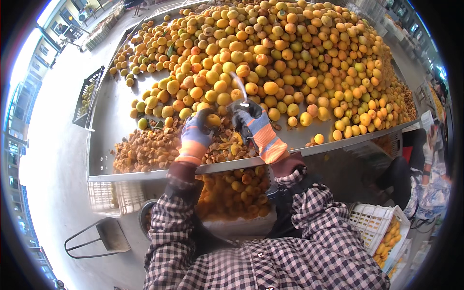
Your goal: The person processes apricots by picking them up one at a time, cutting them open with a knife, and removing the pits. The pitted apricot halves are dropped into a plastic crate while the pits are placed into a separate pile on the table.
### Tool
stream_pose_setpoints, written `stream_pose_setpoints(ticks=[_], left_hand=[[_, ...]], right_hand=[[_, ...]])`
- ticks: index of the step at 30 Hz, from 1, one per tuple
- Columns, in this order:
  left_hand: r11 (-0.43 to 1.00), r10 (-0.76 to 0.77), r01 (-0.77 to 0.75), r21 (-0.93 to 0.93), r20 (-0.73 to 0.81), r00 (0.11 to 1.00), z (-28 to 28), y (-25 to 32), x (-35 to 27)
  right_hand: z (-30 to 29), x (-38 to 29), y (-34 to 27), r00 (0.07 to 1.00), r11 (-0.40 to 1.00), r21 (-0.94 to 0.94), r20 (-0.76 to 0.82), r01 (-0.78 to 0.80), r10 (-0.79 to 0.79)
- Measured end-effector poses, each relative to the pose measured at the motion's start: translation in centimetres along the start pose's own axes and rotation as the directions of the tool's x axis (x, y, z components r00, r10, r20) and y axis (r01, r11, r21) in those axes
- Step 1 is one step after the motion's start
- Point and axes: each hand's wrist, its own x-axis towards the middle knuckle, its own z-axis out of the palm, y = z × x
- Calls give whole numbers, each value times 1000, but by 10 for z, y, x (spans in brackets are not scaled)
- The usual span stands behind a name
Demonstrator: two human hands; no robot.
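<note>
Apricots point(235, 58) lie heaped on a metal-topped table point(108, 108) before me. My left hand point(197, 130), in a striped knit glove with dark fingers, is closed around one apricot point(213, 120). In my right hand point(253, 123), gloved alike, is a slim tool with a curved metal shaft point(239, 85); its tip points away over the heap, and its kind cannot be told. Under and beside both hands lie brown apricot pits point(145, 150) and torn orange scraps of fruit point(235, 145), near the table's front edge.
Below the edge stands a container of apricot pieces point(235, 192). White plastic crates point(373, 224) are at lower right and lower left, a black crate point(87, 96) left of the table. A metal dustpan point(112, 235) lies on the floor. Another person point(424, 188) sits at right.
</note>
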Motion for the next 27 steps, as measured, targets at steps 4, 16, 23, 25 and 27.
stream_pose_setpoints(ticks=[4,16,23,25,27], left_hand=[[731,-40,8,-683,-31,999,-8,-3,-11],[357,-65,140,-923,125,990,-38,19,-22],[440,-20,121,-890,126,992,-48,26,-24],[439,22,162,-884,191,981,-55,25,-28],[444,20,166,-881,195,981,-57,28,-30]], right_hand=[[8,-14,7,968,853,-469,202,228,-147],[14,-38,-2,924,468,-801,368,373,-107],[6,-45,-7,907,390,-820,390,419,-156],[10,-49,-15,906,386,-821,395,421,-150],[10,-50,-18,906,379,-824,397,421,-145]])
